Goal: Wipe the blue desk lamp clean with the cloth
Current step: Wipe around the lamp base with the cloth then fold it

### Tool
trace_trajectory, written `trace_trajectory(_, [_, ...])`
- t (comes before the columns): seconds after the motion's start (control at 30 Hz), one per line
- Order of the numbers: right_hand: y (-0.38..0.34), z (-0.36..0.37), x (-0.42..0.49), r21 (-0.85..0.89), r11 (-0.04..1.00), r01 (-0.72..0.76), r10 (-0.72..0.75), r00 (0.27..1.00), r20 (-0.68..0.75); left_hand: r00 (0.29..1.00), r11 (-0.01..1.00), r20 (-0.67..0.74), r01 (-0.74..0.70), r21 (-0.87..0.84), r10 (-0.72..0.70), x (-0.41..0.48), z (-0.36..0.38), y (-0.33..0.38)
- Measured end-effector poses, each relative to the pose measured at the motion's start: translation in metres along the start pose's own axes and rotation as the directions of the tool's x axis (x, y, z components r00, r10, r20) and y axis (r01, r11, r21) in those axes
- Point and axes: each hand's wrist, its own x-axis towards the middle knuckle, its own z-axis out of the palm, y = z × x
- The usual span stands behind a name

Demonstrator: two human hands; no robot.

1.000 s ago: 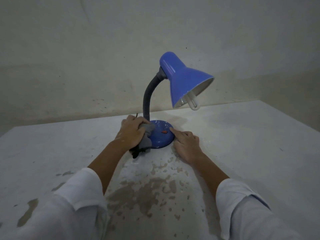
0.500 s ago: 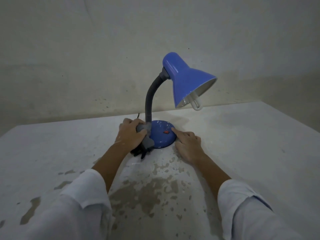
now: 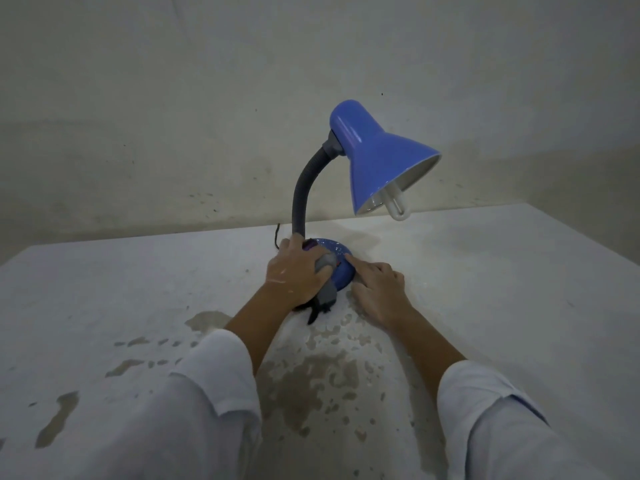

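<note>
So the surface is a big white-painted tabletop, pretty worn, with brownish patches near the front edge where the paint has flaked off. Sitting on it is a blue desk lamp with a round glossy base and a grey bendy neck. A grey crumpled cloth trails off the base onto the tabletop, and a thin dark cord lies behind the lamp.

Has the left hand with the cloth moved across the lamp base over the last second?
Yes. The left hand has slid the cloth rightward over the base, toward the right hand.
</note>
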Motion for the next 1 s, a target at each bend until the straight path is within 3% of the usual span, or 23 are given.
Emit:
trace_trajectory(0.27, [-0.001,0.000,-0.001,-0.001,1.000,-0.003,0.003,1.000,-0.009,0.944,0.942,0.065,0.315,0.114,-0.324,-0.001,-0.019,-0.020])
trace_trajectory(0.37, [-0.002,0.000,-0.001,-0.008,1.000,-0.013,0.013,1.000,0.000,0.965,0.958,-0.035,0.262,0.118,-0.260,0.005,-0.027,-0.020])
trace_trajectory(0.47, [-0.002,-0.001,-0.001,-0.003,1.000,-0.015,0.015,1.000,-0.004,0.991,0.990,-0.023,0.130,0.056,-0.129,0.000,-0.018,-0.016])
trace_trajectory(0.63, [-0.004,-0.004,-0.002,0.052,0.998,-0.022,0.022,1.000,-0.001,0.955,0.955,-0.027,0.295,0.029,-0.294,-0.003,-0.012,-0.035])
trace_trajectory(0.73, [-0.006,-0.005,-0.003,0.055,0.998,-0.037,0.036,0.999,0.012,0.905,0.901,0.056,0.411,0.136,-0.421,0.005,-0.025,-0.062])
trace_trajectory(0.8, [-0.006,-0.003,-0.002,0.036,0.999,-0.029,0.029,1.000,0.001,0.875,0.880,0.099,0.465,0.101,-0.474,0.007,-0.031,-0.077])
trace_trajectory(0.9, [-0.007,-0.001,-0.002,-0.003,1.000,-0.015,0.015,1.000,-0.020,0.906,0.906,0.094,0.419,-0.064,-0.413,0.011,-0.030,-0.072])
trace_trajectory(1.0, [-0.005,-0.002,-0.002,-0.008,1.000,-0.013,0.013,1.000,-0.013,0.913,0.914,0.124,0.399,-0.078,-0.388,0.012,-0.019,-0.051])
